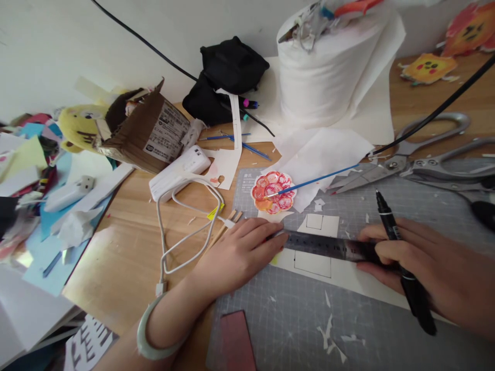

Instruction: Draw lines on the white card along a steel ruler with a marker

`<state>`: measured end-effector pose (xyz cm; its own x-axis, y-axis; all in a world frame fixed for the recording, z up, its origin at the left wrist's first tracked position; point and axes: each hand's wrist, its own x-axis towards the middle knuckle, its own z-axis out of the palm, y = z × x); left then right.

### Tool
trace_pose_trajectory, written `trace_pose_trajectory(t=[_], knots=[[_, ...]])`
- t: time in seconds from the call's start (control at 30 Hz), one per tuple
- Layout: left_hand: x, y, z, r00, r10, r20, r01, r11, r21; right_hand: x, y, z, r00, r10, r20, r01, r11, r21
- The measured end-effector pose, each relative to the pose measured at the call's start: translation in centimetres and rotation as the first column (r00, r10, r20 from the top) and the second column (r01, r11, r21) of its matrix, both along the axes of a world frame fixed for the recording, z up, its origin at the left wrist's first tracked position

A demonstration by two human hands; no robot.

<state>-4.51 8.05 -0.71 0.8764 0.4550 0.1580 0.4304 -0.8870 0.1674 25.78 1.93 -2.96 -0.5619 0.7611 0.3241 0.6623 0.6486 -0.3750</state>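
While the left hand point(235, 255) lies flat with its fingertips pressing one end of a dark ruler point(328, 246), the right hand point(429, 270) grips a black marker point(400, 263), tip up, and rests on the ruler's other end. The ruler lies across a white card point(315, 264) with drawn squares on a grey cutting mat point(294, 319). Behind it lie a paintbrush point(317, 180) and scissors point(421, 162).

Two bare forearms, no sleeves, pale green bangle point(154, 335) round the left wrist
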Motion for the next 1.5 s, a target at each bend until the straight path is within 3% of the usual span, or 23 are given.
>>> trace_pose_trajectory(t=[0.57,0.73,0.87,1.1,1.5], knots=[[0.6,-0.2,0.2,0.999,0.026,0.029,-0.026,1.000,0.003,-0.5,-0.2,0.5,0.999,-0.041,-0.030,0.041,0.999,-0.003],[0.9,-0.4,0.5,0.998,0.048,0.043,-0.048,0.999,-0.003,-1.2,-0.4,1.1,0.997,0.035,0.071,-0.040,0.997,0.073],[1.3,-1.1,0.8,0.998,0.063,0.029,-0.064,0.997,0.036,-1.4,-0.7,0.9,0.994,-0.021,0.109,0.014,0.998,0.066],[1.9,-2.6,0.9,0.999,-0.039,0.002,0.039,0.997,0.074,-1.1,-0.9,-0.1,0.999,-0.013,0.030,0.012,1.000,0.018],[2.0,-2.6,0.4,0.999,-0.040,-0.037,0.041,0.998,0.040,-1.2,-0.9,-0.3,1.000,-0.005,-0.004,0.005,1.000,0.001]])
